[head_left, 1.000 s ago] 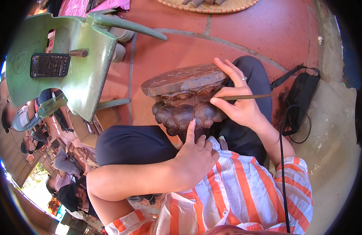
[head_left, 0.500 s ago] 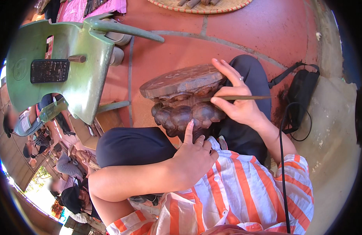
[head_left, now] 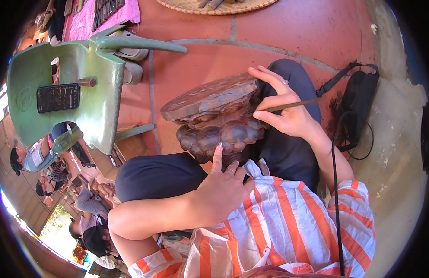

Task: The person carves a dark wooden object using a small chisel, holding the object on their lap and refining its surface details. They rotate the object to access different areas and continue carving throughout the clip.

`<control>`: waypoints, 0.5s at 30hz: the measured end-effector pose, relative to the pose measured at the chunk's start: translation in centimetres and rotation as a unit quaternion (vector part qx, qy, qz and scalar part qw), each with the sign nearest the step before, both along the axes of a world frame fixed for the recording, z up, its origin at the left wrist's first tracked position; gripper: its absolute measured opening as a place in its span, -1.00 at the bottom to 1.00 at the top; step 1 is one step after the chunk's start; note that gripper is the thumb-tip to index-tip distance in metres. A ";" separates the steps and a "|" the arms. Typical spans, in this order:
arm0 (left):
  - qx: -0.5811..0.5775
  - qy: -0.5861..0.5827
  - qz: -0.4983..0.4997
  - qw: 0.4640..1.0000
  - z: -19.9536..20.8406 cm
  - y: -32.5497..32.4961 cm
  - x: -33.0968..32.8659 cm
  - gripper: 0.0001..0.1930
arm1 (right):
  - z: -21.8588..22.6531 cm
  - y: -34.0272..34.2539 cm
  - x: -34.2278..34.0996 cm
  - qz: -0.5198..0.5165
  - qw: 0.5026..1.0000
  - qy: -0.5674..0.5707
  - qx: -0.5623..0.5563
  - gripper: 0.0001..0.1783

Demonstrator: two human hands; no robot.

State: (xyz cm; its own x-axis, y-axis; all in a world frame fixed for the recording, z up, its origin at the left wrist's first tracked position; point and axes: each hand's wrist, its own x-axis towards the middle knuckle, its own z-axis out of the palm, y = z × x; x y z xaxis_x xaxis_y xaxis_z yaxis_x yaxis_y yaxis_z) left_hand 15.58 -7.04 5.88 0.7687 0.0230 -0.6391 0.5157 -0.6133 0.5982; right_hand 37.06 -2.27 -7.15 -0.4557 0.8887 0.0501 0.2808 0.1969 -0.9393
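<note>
A dark brown wood carving (head_left: 220, 135) rests between my knees, tilted. It has a flat slab on its far side and rounded, knobbly lobes nearer me. Against these lobes lies the outstretched index finger of my left hand (head_left: 223, 185), its other fingers curled around the narrow near end. My right hand (head_left: 286, 109) pinches a thin stick-like tool (head_left: 300, 104) between thumb and fingers, with its upper fingers leaning on the slab's edge. The tool's left tip reaches into the groove between slab and lobes; its exact kind I cannot make out.
On the left, a green plastic chair (head_left: 101, 88) holds a phone (head_left: 58, 98) and a short wooden piece (head_left: 87, 82). A woven tray (head_left: 223, 9) lies at the far edge. To the right are a black pouch (head_left: 359, 104) and a cable (head_left: 334, 185). Several people sit at far left.
The tool has turned, its right end now higher than before. The carving has tipped slightly, its slab's right end rising. My left index finger stays on the lobes. The view has shifted a little.
</note>
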 end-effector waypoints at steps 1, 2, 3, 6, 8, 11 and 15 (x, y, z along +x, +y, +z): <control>0.000 -0.003 0.002 1.000 -0.1 -0.1 -0.1 -0.52 | -0.2 0.4 -0.1 0.019 1.000 0.002 0.004 -0.86; 0.000 -0.006 0.005 1.000 -0.2 -0.1 -0.1 -0.52 | -0.1 0.7 -0.4 0.032 0.999 0.004 -0.011 -0.86; 0.001 -0.010 0.008 1.000 -0.2 -0.1 -0.1 -0.53 | 0.0 0.9 -0.7 0.044 0.999 0.006 -0.025 -0.86; 0.001 -0.009 0.007 1.000 -0.1 0.0 0.0 -0.53 | -0.1 1.5 -0.4 0.063 0.997 0.021 -0.046 -0.88; 0.003 -0.015 0.007 1.000 -0.1 0.1 0.0 -0.53 | -1.4 1.7 0.7 0.062 0.996 0.052 -0.047 -0.90; 0.008 -0.011 0.004 1.000 0.0 0.1 0.0 -0.53 | -2.6 1.6 1.2 0.047 0.996 0.062 -0.051 -0.92; 0.005 -0.010 0.003 1.000 -0.1 0.0 0.1 -0.52 | -1.6 0.9 0.5 0.033 0.996 0.065 -0.049 -0.91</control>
State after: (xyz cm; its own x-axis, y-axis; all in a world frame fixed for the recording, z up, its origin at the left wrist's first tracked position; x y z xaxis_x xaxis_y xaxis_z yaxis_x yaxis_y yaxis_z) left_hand 15.65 -7.03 5.78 0.7809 0.0343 -0.6237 0.5078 -0.6163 0.6019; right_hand 37.57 -1.42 -8.74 -0.5089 0.8604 0.0275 0.1451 0.1173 -0.9825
